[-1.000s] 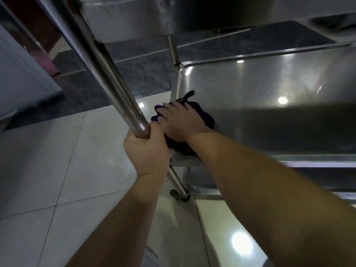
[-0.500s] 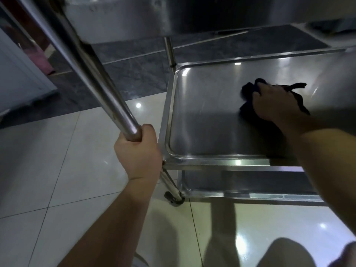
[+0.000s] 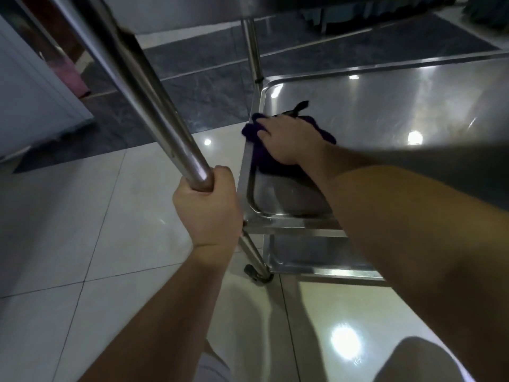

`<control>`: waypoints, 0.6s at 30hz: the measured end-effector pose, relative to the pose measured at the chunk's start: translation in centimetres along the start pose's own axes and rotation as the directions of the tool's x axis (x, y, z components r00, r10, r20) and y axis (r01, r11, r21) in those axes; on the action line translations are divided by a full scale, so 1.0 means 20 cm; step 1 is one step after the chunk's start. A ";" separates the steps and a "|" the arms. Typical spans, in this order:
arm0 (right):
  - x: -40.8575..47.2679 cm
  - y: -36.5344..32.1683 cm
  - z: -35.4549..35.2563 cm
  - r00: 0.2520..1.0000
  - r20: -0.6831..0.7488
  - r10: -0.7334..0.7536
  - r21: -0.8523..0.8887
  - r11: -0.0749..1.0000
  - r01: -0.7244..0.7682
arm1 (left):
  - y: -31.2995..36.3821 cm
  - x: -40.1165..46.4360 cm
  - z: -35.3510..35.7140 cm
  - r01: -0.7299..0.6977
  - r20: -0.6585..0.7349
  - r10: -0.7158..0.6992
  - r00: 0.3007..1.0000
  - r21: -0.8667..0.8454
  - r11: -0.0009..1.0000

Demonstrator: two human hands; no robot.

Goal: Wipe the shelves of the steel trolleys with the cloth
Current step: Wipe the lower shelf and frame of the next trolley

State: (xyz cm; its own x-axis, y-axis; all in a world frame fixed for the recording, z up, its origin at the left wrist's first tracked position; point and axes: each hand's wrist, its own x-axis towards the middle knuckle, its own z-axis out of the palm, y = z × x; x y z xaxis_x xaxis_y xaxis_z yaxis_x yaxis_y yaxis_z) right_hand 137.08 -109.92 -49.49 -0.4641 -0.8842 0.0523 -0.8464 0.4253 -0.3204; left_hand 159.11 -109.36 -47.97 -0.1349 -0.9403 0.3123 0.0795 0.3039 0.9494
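Two hands are busy at the steel trolley [image 3: 278, 224]. My left hand [image 3: 206, 205] is clenched around the slanted steel post [image 3: 154, 106] at the trolley's near left corner, fingers wrapped right round the tube, the forearm reaching up from the bottom of the view. My right hand [image 3: 289, 139] lies flat on the dark purple cloth [image 3: 261, 158], fingers stretched out and pressing it down onto the middle shelf [image 3: 385, 111], close to that shelf's left edge. The cloth is bunched under my palm; a fold of it pokes out beyond my fingertips to the left, reaching the raised rim, and a thin dark tail sticks up behind the hand. The shelf is a shallow steel tray with rounded corners, shiny, with several ceiling lights reflected in it. Below it I can see part of the lower shelf [image 3: 316, 260], and a small castor [image 3: 257, 272] at the foot of the post stands on the pale glossy floor tiles [image 3: 82, 230]. Farther off the floor turns to dark grey stone tiles [image 3: 198, 92]. A white cabinet [image 3: 33, 106] stands at the left edge.
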 end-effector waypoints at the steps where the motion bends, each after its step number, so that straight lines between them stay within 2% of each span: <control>1: -0.01 0.08 -0.02 0.999 -0.018 0.044 -0.008 0.999 -0.044 | 0.00 0.00 0.00 0.004 0.000 -0.004 1.000 -0.005 1.000; 6: -0.24 0.56 -0.20 0.960 -0.106 0.259 -0.049 0.963 -0.265 | 0.01 0.00 0.00 0.021 -0.013 -0.021 1.000 0.013 1.000; 11: -0.65 0.98 -0.37 0.880 -0.169 0.445 -0.057 0.887 -0.459 | 0.00 0.01 0.00 0.001 -0.019 0.000 1.000 0.085 0.996; 15: -0.82 0.99 -0.38 0.876 -0.171 0.450 -0.105 0.876 -0.471 | -0.01 0.01 0.01 -0.001 -0.049 0.006 0.999 0.089 0.996; 18: -0.84 0.80 -0.30 0.906 -0.135 0.402 -0.130 0.899 -0.418 | -0.01 0.01 0.01 0.016 -0.061 -0.010 0.998 0.093 0.995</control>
State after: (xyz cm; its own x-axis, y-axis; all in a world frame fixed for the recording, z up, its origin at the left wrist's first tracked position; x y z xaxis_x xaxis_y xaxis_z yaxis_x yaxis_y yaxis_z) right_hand 129.69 -87.07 -49.79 -0.7956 -0.6041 0.0463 -0.6009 0.7770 -0.1874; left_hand 158.88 -109.51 -48.08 -0.0757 -0.9509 0.3001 -0.0153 0.3020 0.9532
